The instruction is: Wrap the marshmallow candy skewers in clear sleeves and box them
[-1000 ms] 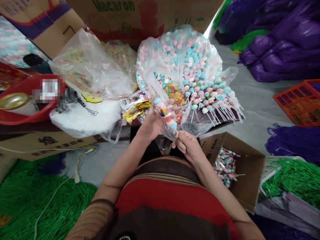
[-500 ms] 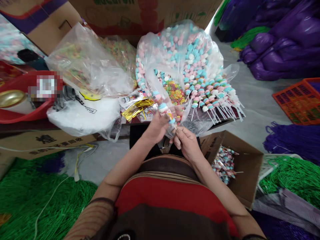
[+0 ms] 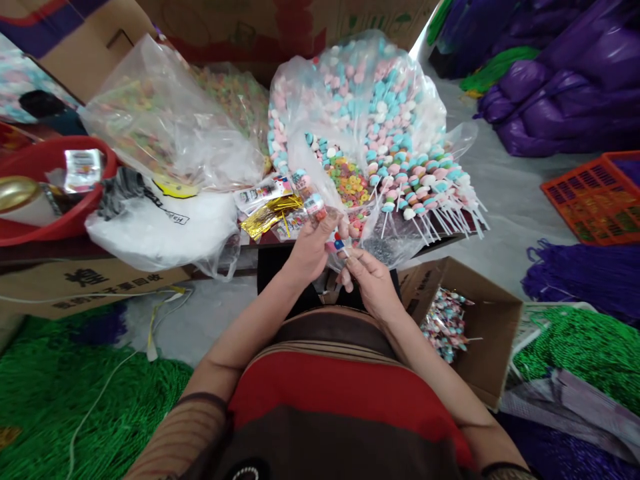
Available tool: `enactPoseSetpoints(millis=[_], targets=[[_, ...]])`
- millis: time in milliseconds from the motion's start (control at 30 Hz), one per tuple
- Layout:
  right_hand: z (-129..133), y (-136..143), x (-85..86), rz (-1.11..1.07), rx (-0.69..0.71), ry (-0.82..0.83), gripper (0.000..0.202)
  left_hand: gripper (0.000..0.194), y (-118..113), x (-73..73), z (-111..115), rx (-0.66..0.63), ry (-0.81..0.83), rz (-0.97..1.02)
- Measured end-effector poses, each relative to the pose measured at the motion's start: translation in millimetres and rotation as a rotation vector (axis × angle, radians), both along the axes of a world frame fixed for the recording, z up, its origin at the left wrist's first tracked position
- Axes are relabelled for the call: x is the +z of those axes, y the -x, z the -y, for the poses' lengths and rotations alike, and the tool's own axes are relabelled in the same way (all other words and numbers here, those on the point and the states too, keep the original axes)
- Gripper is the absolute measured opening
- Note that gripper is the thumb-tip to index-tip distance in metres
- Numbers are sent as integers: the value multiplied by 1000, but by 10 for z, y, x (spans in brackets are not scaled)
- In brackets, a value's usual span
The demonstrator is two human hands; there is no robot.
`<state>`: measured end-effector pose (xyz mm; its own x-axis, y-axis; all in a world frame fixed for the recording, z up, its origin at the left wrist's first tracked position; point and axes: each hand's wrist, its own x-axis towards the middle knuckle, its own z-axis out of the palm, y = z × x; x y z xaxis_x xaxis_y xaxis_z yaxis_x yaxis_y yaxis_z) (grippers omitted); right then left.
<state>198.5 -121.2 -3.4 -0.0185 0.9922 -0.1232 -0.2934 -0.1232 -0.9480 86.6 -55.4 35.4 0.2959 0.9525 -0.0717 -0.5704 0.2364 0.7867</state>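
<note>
Between my hands is a candy skewer [image 3: 315,206] in a clear printed wrapper, tilted with its top away to the left. My left hand [image 3: 313,243] is closed round the wrapped candies. The fingers of my right hand [image 3: 367,273] pinch the white stick at the lower end. Just beyond them lie ring-shaped gummies [image 3: 349,181] in an open clear bag. To the right, unwrapped candy skewers [image 3: 425,180] lie in a heap, sticks toward me. Gold twist ties [image 3: 270,215] and flat printed wrappers [image 3: 263,193] rest left of my left hand.
A large bag of pastel candies [image 3: 395,87] stands behind the skewers. Left are a bag of gummies [image 3: 150,127], a white plastic bag [image 3: 165,233] and a red basin [image 3: 25,230]. Below right, a cardboard box [image 3: 493,333] holds wrapped skewers; an orange crate [image 3: 585,200] stands farther right.
My left hand has slid up and closed more around the wrapper, covering more of the candies. My right hand stays at the stick. The whole view has shifted slightly.
</note>
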Motion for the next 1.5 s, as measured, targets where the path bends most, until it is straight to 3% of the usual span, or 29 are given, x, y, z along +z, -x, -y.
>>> enactPoseSetpoints(millis=[167, 300, 433, 600, 667, 733, 833, 933, 1033, 1100, 1267, 1500], targets=[[-11, 29, 36, -48, -30, -12, 37, 52, 37, -63, 21, -129, -34, -153], [-39, 23, 75, -123, -99, -22, 34, 55, 100, -168, 55, -203, -185, -277], [-50, -10, 79, -115, -116, -48, 32, 50, 211, -194, -21, -55, -449, -620], [-57, -24, 43, -59, -118, -86, 32, 51, 218, -213, -90, 137, -955, -1036], [-67, -30, 17, -28, -136, -99, 35, 50, 199, -230, -87, 187, -1098, -1125], [-77, -43, -7, -3, -138, -114, 36, 51, 210, -236, -85, 163, -1138, -1116], [-82, -70, -23, 19, -100, -144, 32, 51, 295, -214, -117, -16, -987, -951], [-75, -78, -22, 21, -69, -147, 32, 49, 367, -168, -187, -75, -637, -645], [-66, -47, -24, -3, -55, -127, 33, 69, 321, -99, -231, -98, -308, -298], [-62, -20, -26, -24, -39, -118, 33, 76, 238, -44, -212, -203, -167, -168], [-41, 28, -14, -33, -16, -112, 37, 71, 65, 10, -54, -350, 20, -110], [-12, 152, -67, -82, -68, -74, 38, 64, 35, -176, 48, -378, 86, -147]])
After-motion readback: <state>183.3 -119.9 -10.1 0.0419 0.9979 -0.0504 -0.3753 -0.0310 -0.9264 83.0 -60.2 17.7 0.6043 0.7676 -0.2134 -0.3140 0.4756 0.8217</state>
